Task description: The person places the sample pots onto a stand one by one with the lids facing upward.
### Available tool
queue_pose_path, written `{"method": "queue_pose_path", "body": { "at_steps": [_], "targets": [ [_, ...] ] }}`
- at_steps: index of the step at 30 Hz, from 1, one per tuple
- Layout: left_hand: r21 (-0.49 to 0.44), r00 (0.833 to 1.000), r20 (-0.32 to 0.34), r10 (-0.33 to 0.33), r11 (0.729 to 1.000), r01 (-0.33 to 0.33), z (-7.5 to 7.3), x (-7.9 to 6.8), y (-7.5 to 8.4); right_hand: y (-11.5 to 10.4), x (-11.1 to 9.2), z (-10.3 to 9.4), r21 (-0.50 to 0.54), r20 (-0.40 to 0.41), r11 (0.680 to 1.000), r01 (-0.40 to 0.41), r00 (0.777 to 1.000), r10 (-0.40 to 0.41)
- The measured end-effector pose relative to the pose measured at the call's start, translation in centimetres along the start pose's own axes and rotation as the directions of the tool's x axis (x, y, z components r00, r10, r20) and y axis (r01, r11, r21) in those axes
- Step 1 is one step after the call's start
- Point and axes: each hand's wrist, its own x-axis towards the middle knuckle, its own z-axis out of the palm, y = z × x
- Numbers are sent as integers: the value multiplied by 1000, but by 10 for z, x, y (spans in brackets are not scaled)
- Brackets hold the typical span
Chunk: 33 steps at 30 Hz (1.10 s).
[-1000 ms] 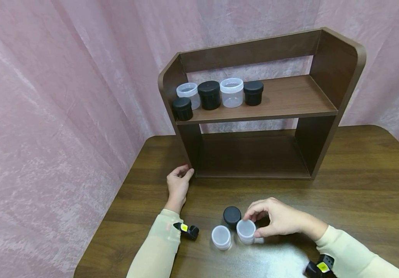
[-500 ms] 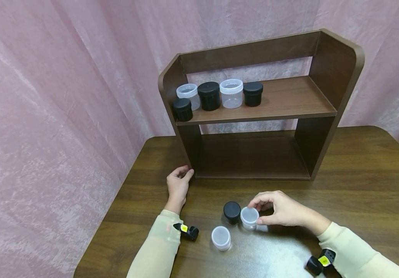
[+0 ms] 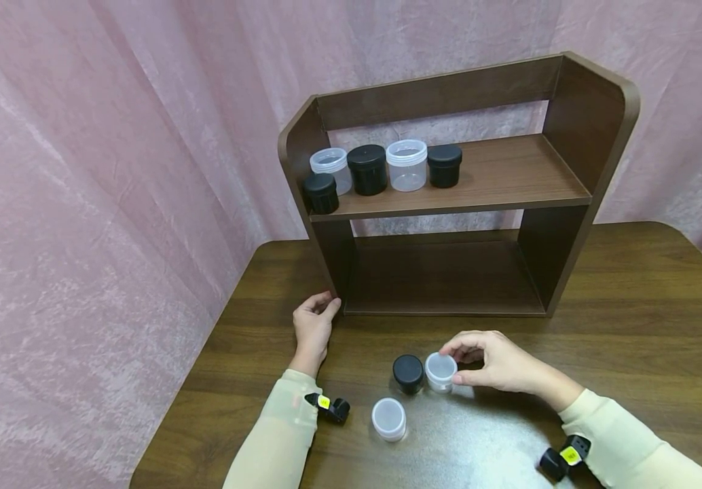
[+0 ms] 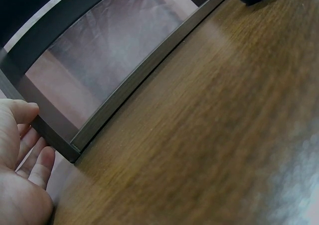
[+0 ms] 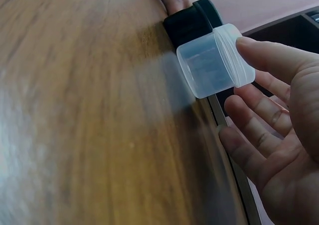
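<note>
R hand (image 3: 494, 361) is partly closed, thumb and fingertips pinching the rim of a small clear jar (image 3: 440, 371), which looks upright on the table (image 3: 626, 312); the lower fingers bend loosely, holding nothing. Just beside this jar, at 9 o'clock, is a black jar (image 3: 408, 374); a second clear jar (image 3: 389, 419) stands near, at 8. L hand (image 3: 312, 331), approx. 9:30, has thumb and fingers about the bottom front corner of a brown shelf unit (image 3: 445, 272) at 12. Its upper level, btwn 11 and 12, bears five more jars (image 3: 367, 170): three black, two clear. Step in hand is prob. positioning the pinched jar by the black one; next move would call for a clean release or a straight lift w/o nudging its neighbour. Hard to make out: whether those two touch, how firm L grip is, and what, if anything, the jars contain. In R wrist view the second clear jar is cut to a sliver; in L wrist view L hand is cropped at 9.
</note>
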Motion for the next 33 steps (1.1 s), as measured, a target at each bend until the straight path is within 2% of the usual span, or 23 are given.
{"method": "queue_pose_path", "body": {
  "at_steps": [6,13,20,33],
  "targets": [
    [1,1000,0,-4,1000,4,0,0,0,0,0,0,20,-22,1000,10,1000,-9],
    [2,1000,8,0,1000,0,0,-1,4,1,0,1,80,24,996,-33,999,31],
    [-1,1000,6,-9,1000,9,-1,0,1,2,2,6,41,-9,999,-28,1000,28],
    [12,1000,7,-22,1000,22,0,-1,4,-3,3,5,56,-57,998,-16,998,19]
  ]
}}
